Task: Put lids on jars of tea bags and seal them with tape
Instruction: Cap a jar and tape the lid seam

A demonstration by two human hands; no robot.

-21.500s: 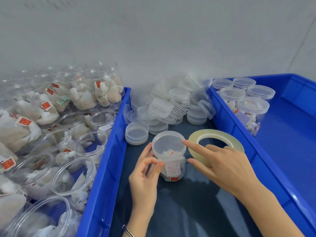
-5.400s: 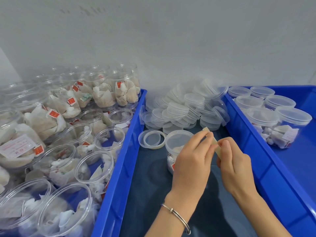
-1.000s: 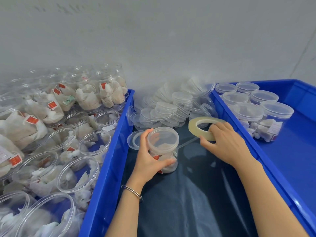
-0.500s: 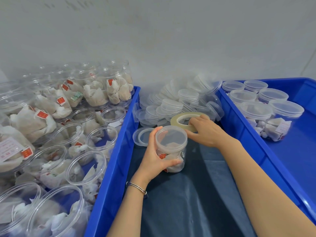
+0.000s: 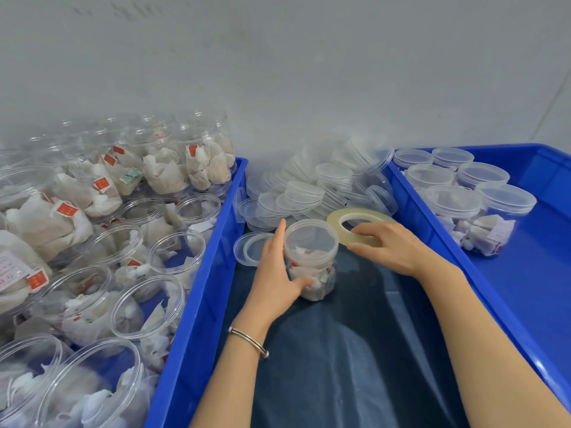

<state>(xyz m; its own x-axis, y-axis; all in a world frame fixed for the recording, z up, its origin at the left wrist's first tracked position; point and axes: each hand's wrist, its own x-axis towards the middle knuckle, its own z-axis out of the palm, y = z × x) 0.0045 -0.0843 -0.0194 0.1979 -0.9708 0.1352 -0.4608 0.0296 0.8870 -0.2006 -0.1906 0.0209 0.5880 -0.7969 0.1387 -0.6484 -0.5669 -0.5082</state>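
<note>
A clear jar (image 5: pixel 312 257) of tea bags with its lid on stands on the dark cloth between two blue bins. My left hand (image 5: pixel 275 273) grips the jar's left side, thumb round its lower front. My right hand (image 5: pixel 392 248) holds the roll of clear tape (image 5: pixel 355 222) just right of the jar's lid, fingers curled over the roll's near rim. A pile of loose clear lids (image 5: pixel 315 193) lies behind the jar, and one lid (image 5: pixel 251 248) lies upturned to the jar's left.
The left blue bin (image 5: pixel 213 257) is packed with several open jars of tea bags (image 5: pixel 139 248). The right blue bin (image 5: pixel 432 227) holds several lidded jars (image 5: pixel 463 205) at its far end. A grey wall stands behind everything.
My right hand has brought the tape roll in from the right, close to the jar's lid. My left hand has kept its grip on the jar.
</note>
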